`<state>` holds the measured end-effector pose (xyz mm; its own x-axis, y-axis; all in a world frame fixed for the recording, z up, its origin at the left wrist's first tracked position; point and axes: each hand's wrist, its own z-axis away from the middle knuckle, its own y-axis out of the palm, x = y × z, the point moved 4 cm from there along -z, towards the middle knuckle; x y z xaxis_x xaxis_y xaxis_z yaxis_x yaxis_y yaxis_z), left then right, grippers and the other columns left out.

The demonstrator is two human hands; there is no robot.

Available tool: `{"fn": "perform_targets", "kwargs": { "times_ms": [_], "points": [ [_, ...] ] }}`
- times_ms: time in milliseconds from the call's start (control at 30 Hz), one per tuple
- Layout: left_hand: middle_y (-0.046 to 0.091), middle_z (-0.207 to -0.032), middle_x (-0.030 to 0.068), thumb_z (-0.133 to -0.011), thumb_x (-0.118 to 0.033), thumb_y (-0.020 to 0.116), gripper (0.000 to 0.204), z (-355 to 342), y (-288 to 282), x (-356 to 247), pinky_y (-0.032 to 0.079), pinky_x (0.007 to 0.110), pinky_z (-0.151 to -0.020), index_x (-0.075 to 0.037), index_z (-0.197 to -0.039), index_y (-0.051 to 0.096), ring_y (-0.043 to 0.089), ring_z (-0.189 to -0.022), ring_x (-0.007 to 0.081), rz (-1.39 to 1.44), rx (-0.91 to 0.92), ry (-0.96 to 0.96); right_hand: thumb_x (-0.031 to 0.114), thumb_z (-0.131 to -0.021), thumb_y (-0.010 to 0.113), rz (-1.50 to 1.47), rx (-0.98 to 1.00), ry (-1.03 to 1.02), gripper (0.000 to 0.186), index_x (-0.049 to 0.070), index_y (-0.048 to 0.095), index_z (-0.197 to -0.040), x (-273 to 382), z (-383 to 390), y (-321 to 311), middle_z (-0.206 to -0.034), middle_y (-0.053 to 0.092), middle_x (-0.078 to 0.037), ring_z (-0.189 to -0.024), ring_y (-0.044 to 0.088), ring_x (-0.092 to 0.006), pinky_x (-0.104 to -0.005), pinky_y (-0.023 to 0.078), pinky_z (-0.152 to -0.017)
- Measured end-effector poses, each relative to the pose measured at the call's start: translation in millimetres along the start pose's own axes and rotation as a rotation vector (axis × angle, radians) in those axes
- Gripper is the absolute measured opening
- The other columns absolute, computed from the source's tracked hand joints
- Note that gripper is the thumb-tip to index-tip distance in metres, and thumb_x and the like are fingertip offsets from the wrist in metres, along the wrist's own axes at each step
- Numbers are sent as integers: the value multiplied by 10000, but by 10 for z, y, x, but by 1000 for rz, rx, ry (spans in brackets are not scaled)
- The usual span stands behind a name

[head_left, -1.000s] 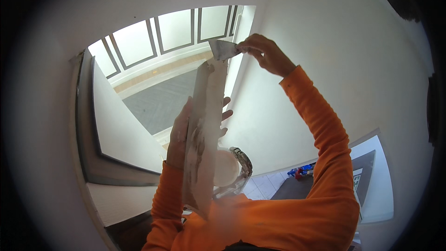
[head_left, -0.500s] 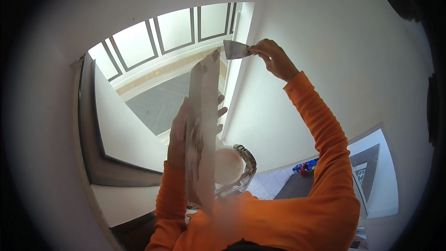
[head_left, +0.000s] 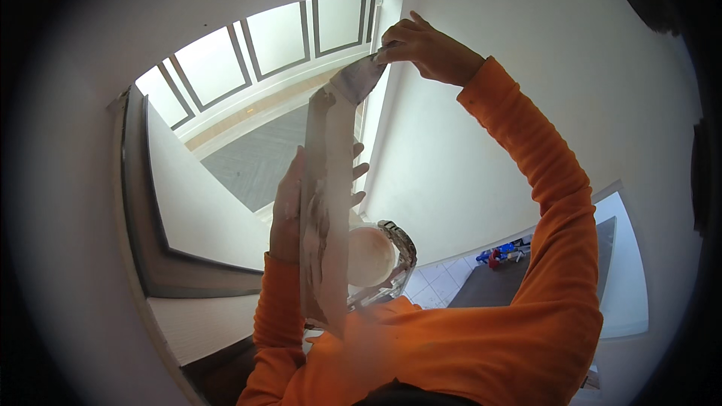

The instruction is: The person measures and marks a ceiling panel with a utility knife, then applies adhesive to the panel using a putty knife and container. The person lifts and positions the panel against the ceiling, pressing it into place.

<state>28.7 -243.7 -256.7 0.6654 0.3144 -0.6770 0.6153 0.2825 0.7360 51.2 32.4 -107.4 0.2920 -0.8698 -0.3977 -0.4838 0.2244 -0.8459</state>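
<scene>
My left hand (head_left: 287,207) is closed around a long, narrow plaster-smeared board (head_left: 329,203), its fingers showing past the right side. The board stands lengthwise, away from my body, with patchy wet filler along its face. My right hand (head_left: 429,49) grips a putty knife (head_left: 356,81) by its handle, which the fingers mostly hide. The knife's flat blade lies against the board's far end, by a dab of filler. Below and right of the board is a round bucket (head_left: 371,256) of pale creamy filler, its rim crusted; the board covers part of it.
A white wall (head_left: 459,173) rises at my right. Ahead, an opening shows a dark grey floor (head_left: 256,169) and framed white panels (head_left: 277,41). A white door (head_left: 192,188) stands at the left. Blue and red items (head_left: 500,252) lie low on the right.
My right hand has moved up and slightly left, turning the putty knife so its blade meets the board's far end. My left hand and the board have barely shifted.
</scene>
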Motion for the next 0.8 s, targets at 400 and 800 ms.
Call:
{"fn": "perform_targets", "kwargs": {
  "times_ms": [400, 800],
  "points": [
    [427, -1629, 191, -1084, -651, 363, 767, 1, -60, 11, 635, 402, -997, -160, -1670, 309, 474, -1468, 318, 73, 27, -16, -115, -886, 669, -220, -111, 156, 405, 150, 771, -1175, -112, 278, 224, -1104, 694, -17, -1113, 623, -243, -404, 472, -1033],
    [437, -1625, 185, -1089, -644, 333, 768, -4, -90, -1, 617, 427, -1015, -138, -1667, 318, 461, -1473, 327, 51, 5, 18, -70, -924, 697, -428, -299, 339, 316, 106, 757, -1179, -128, 612, 442, -1070, 696, -67, -1047, 647, -278, -410, 537, -948]
  ]
}}
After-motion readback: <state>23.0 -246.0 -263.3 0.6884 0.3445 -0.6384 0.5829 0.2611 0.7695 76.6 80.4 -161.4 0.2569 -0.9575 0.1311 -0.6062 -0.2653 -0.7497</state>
